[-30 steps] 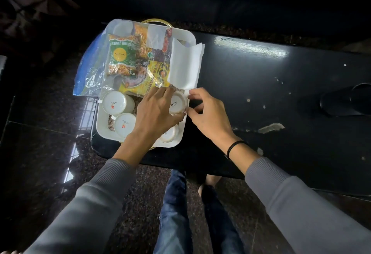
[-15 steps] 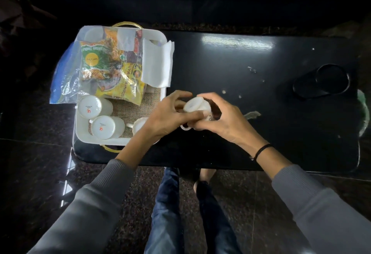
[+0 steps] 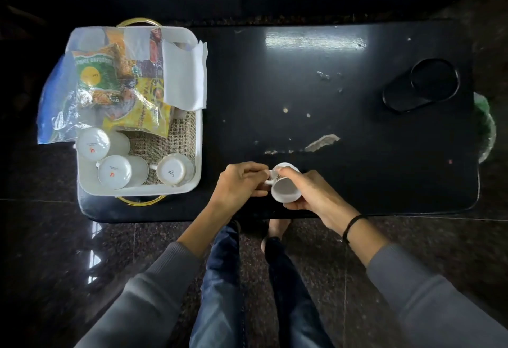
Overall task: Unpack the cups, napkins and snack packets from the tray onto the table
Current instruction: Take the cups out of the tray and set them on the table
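A white tray (image 3: 199, 138) with gold handles stands on the left end of the black table (image 3: 302, 100). Inside it three white cups lie upside down: two plain ones (image 3: 93, 144) (image 3: 115, 171) and a gold-rimmed one (image 3: 173, 173). Snack packets (image 3: 121, 83) in clear plastic and white napkins (image 3: 184, 75) fill the tray's far half. Over the table's near edge, both hands hold a fourth white cup (image 3: 284, 189), its mouth tilted toward me. My left hand (image 3: 239, 185) pinches its handle side and my right hand (image 3: 310, 191) grips its body.
A black oval holder (image 3: 420, 86) with a round recess lies at the table's far right. Scraps and chipped marks (image 3: 321, 142) dot the tabletop's middle. A green-white object (image 3: 486, 125) shows past the right edge. Below are my legs and a dark polished floor.
Both hands lifted one cup out of the tray and carried it rightward over the table's near edge. The cup has turned from upside down to mouth facing me.
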{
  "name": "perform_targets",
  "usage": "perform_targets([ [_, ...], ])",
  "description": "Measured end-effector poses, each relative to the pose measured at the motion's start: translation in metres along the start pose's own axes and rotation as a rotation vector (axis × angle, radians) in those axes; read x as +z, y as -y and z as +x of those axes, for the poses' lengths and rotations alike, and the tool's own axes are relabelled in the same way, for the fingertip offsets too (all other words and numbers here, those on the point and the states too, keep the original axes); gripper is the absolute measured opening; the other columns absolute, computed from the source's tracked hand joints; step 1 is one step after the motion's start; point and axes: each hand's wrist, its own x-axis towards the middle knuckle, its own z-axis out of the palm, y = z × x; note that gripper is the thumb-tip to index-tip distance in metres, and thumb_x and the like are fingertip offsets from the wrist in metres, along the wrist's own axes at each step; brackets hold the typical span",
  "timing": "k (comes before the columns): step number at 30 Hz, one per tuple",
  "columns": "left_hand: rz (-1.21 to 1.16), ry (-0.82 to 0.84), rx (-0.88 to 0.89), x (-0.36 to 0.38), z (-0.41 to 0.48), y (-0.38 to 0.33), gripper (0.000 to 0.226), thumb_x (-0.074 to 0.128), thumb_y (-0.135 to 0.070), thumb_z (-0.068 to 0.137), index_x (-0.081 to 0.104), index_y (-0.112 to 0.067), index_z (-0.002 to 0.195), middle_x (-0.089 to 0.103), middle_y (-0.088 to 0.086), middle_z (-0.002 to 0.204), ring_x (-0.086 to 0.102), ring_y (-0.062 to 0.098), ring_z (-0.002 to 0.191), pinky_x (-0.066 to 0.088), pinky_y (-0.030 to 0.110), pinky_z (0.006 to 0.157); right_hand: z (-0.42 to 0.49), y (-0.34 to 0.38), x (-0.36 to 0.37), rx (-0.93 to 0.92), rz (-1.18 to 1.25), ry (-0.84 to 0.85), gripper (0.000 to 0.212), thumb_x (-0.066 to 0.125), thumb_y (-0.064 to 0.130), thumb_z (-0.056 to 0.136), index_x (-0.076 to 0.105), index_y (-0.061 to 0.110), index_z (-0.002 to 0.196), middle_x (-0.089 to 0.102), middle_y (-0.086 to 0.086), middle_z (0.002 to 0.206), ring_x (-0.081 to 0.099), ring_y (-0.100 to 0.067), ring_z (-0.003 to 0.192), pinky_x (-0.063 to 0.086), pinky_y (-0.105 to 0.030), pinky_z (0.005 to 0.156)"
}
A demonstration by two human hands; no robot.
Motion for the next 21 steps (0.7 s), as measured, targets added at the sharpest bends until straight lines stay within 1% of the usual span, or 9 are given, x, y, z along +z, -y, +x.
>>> perform_targets([
  [2,-0.004,-0.011,-0.006,0.000,-0.001,0.004,0.014,0.070,-0.013,0.094,0.077,-0.012,0.106,0.079,0.004,0.091,0.077,0.010,0.078,0.061,0.022,0.066,-0.002,-0.001,0.004,0.017,0.018,-0.016,0.086,0.074,0.066,0.061,0.060,0.010,0.126,0.066,-0.013,0.118,0.074,-0.025,0.096,0.067,-0.041,0.073],
  [4,-0.015,-0.023,-0.010,-0.001,-0.001,0.007,0.011,0.069,-0.013,0.095,0.078,-0.014,0.101,0.079,0.004,0.090,0.077,0.013,0.080,0.061,0.024,0.068,-0.002,0.001,0.008,0.031,0.013,-0.044,0.084,0.074,0.065,0.063,0.059,0.010,0.125,0.066,-0.013,0.117,0.073,-0.025,0.096,0.066,-0.034,0.066],
  [6,-0.020,-0.037,-0.013,-0.002,0.000,0.008,0.011,0.068,-0.013,0.095,0.078,-0.013,0.100,0.079,0.007,0.094,0.078,0.015,0.083,0.062,0.026,0.071,-0.002,0.004,0.011,0.035,-0.017,-0.066,0.077,0.074,0.065,0.066,0.063,0.010,0.118,0.068,-0.013,0.114,0.074,-0.024,0.092,0.060,-0.025,0.054],
  [8,-0.020,-0.043,-0.016,-0.004,0.000,0.008,0.011,0.068,-0.015,0.095,0.078,-0.013,0.099,0.080,0.009,0.094,0.078,0.019,0.086,0.063,0.029,0.073,-0.001,0.007,0.014,0.031,-0.054,-0.087,0.068,0.071,0.068,0.071,0.066,0.011,0.107,0.070,-0.013,0.110,0.074,-0.023,0.085,0.053,-0.020,0.048],
  [12,-0.035,-0.045,-0.031,-0.007,0.000,0.008,0.012,0.065,-0.016,0.096,0.077,-0.013,0.099,0.080,0.010,0.089,0.079,0.021,0.082,0.063,0.026,0.070,-0.002,0.013,0.018,0.007,-0.109,-0.119,0.074,0.065,0.078,0.075,0.064,0.012,0.106,0.071,-0.013,0.107,0.074,-0.018,0.068,0.051,-0.019,0.045],
  [14,-0.026,-0.050,-0.028,-0.008,-0.001,0.009,0.012,0.065,-0.016,0.096,0.077,-0.015,0.096,0.080,0.008,0.084,0.079,0.019,0.079,0.061,0.023,0.066,-0.004,0.015,0.019,-0.008,-0.169,-0.139,0.076,0.059,0.084,0.076,0.062,0.013,0.104,0.073,-0.012,0.102,0.070,-0.014,0.059,0.049,-0.018,0.042],
  [16,-0.022,-0.051,-0.022,-0.009,-0.001,0.010,0.012,0.065,-0.017,0.097,0.076,-0.017,0.093,0.080,0.007,0.081,0.079,0.019,0.077,0.061,0.022,0.064,-0.007,0.017,0.019,-0.027,-0.246,-0.159,0.082,0.051,0.088,0.076,0.062,0.012,0.105,0.074,-0.011,0.097,0.067,-0.012,0.055,0.048,-0.018,0.041],
  [18,-0.015,-0.052,-0.018,-0.010,-0.002,0.012,0.011,0.065,-0.019,0.097,0.075,-0.018,0.093,0.080,0.011,0.085,0.079,0.020,0.078,0.061,0.023,0.063,-0.010,0.019,0.019,-0.049,-0.303,-0.164,0.087,0.045,0.090,0.077,0.063,0.011,0.107,0.075,-0.011,0.095,0.066,-0.012,0.054,0.048,-0.019,0.041],
  [21,0.020,-0.064,-0.007,-0.012,-0.004,0.012,0.012,0.064,-0.022,0.098,0.074,-0.017,0.095,0.078,0.016,0.093,0.078,0.020,0.077,0.062,0.025,0.063,-0.012,0.022,0.019,-0.102,-0.385,-0.180,0.087,0.040,0.087,0.083,0.067,0.009,0.108,0.075,-0.011,0.085,0.065,-0.012,0.052,0.050,-0.021,0.044],
])
